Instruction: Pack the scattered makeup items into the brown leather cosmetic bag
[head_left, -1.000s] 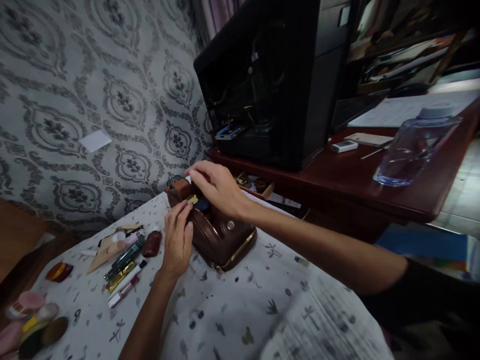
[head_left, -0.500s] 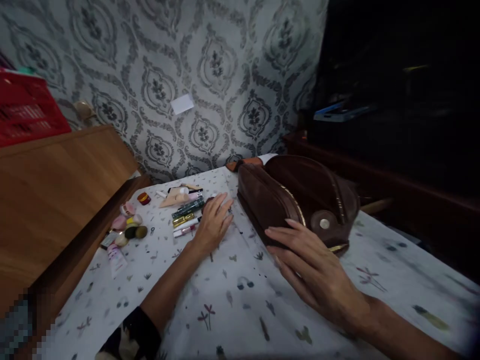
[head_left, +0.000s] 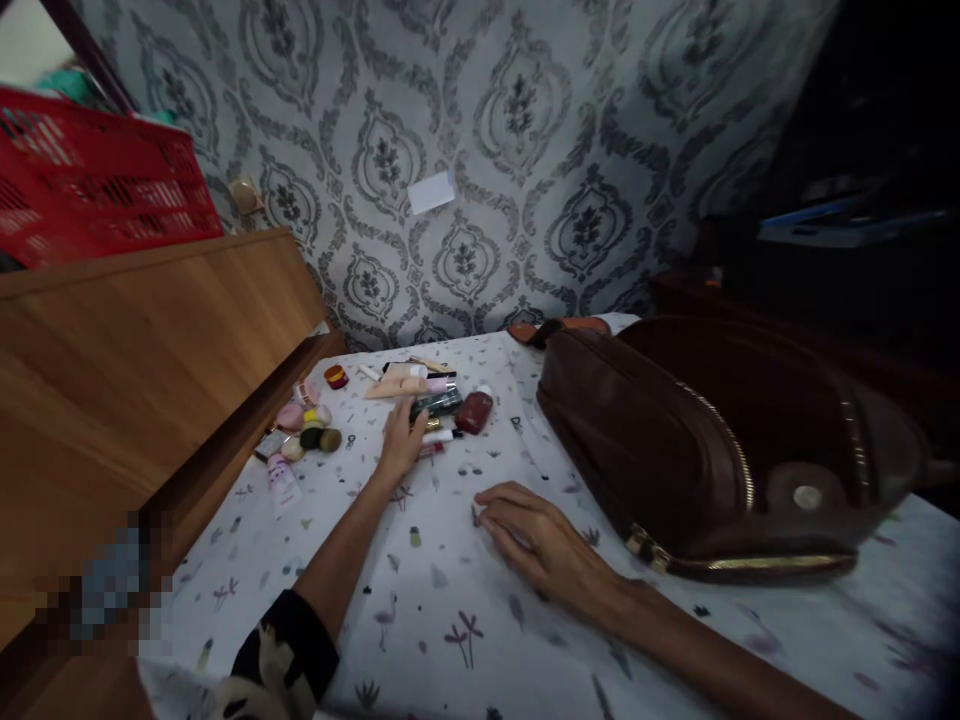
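Observation:
My left hand [head_left: 402,440] lies over the near left end of a row of cosmetic tubes, fingers a little apart, with a dark green tube [head_left: 439,403] and a white tube [head_left: 441,436] showing beside it. Right of the row rests a dark red bottle [head_left: 474,412], apart from the hand. Low over the cloth, my right hand [head_left: 534,535] has its fingers together and bent; a tiny dark bit shows at the fingertips, too small to name. A brown leather bag [head_left: 637,430] with gold zips stands to the right, its top open.
Several small jars and sponges [head_left: 311,430] and a pink-white tube [head_left: 283,483] lie at the left on the patterned cloth [head_left: 420,600]. A wooden board [head_left: 187,330] borders the left, with a red basket [head_left: 120,185] above it. Papered wall [head_left: 517,200] stands behind.
My left hand has moved left off the dark red bottle onto the tubes. My right hand has left the bag's side, and its fingers have drawn together. The view has turned right to left, shifting things rightward.

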